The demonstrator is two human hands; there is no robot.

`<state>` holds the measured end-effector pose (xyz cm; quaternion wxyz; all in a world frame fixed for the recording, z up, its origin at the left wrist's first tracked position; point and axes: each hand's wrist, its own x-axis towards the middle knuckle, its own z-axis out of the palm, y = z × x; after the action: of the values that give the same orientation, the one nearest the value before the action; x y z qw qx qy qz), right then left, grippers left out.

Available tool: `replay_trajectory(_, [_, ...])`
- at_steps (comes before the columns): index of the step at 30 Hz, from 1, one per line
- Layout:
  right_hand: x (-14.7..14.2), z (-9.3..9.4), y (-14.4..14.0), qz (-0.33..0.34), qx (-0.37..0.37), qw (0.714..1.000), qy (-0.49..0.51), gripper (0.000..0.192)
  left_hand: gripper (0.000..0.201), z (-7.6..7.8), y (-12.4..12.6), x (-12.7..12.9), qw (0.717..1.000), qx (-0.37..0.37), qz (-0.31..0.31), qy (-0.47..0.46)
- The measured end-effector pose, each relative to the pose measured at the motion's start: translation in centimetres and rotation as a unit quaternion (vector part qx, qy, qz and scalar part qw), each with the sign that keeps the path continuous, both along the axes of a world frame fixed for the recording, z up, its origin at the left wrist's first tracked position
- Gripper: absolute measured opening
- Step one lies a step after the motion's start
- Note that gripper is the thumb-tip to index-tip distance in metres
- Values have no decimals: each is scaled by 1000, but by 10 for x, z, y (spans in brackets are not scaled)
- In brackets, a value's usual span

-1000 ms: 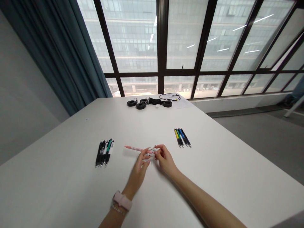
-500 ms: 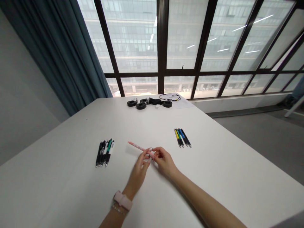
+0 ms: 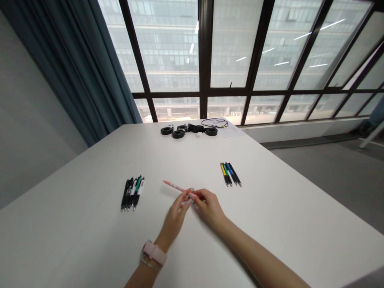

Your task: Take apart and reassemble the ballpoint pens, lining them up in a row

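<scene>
A slim pink pen (image 3: 173, 185) is held between my two hands just above the white table (image 3: 192, 248), its far end pointing up and left. My left hand (image 3: 177, 214) is closed on the pen's middle with fingers and thumb. The fingertips of my right hand (image 3: 208, 206) pinch the pen's near end, which they partly hide. To the left lies a row of several black, white and green pens (image 3: 132, 193). On the right, a smaller row of yellow, green, blue and black pens (image 3: 231, 174) lies side by side.
Black tape-like rolls (image 3: 178, 134) and a dark bundle (image 3: 196, 128) lie at the table's far end. A thin black cable (image 3: 215, 122) is coiled near a paper sheet (image 3: 233, 131). Behind stand windows (image 3: 174, 48) and a blue curtain (image 3: 75, 60).
The pink pen has shifted slightly right and down at its far end. My right fingers have drawn in a little closer around its near end.
</scene>
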<state>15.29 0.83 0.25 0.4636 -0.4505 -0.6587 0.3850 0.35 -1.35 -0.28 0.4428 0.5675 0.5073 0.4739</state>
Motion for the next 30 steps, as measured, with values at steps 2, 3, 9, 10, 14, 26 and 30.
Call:
replay_trajectory(2, [0,0,0,1,0,1000,-7,25,45,0,0,0,1000,-5,-3,-1])
replay_trajectory(3, [0,0,0,-1,-2,1000,-9,25,46,0,0,0,1000,-9,-5,-2])
replay_trajectory(9, [-1,-8,6,-23,-42,998,43,27,51,-7,2,0,999,7,13,-44])
replay_trajectory(10, [-1,-9,7,-27,-47,997,53,27,48,-8,3,0,998,12,27,-55])
replay_trajectory(14, [-1,-6,5,-28,-21,998,46,24,38,-10,7,-3,992,16,89,-83])
replay_trajectory(26, [-1,10,-12,58,185,964,-185,13,54,1,4,-5,992,-52,108,-27])
replay_trajectory(30, [0,11,-11,77,197,954,-214,13,53,5,4,-5,990,-77,119,-26])
